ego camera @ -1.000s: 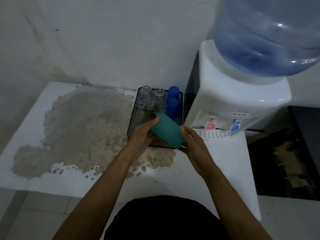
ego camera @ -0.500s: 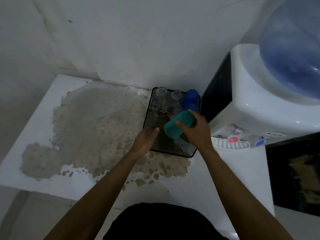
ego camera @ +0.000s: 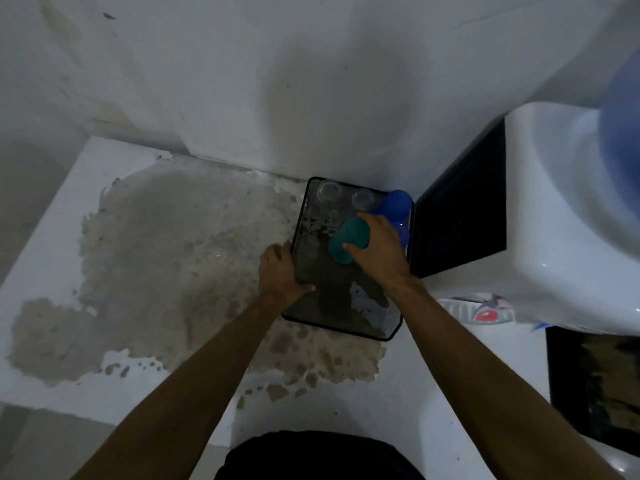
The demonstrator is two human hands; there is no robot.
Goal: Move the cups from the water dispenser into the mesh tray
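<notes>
Right hand: wrapped round the teal cup, fingers curled on its side, cup upside down over mid-tray.
Left hand: gripping the tray by its left rim, thumb inside, fingers over the edge.
Already in: two clear cups and blue cups along the back.
Risk: teal cup set down crooked could tip and knock its blue neighbours, they're close.
Also: the mesh looks wet; a cup could skid if dropped rather than placed.
Dispenser: right beside the tray.
</notes>
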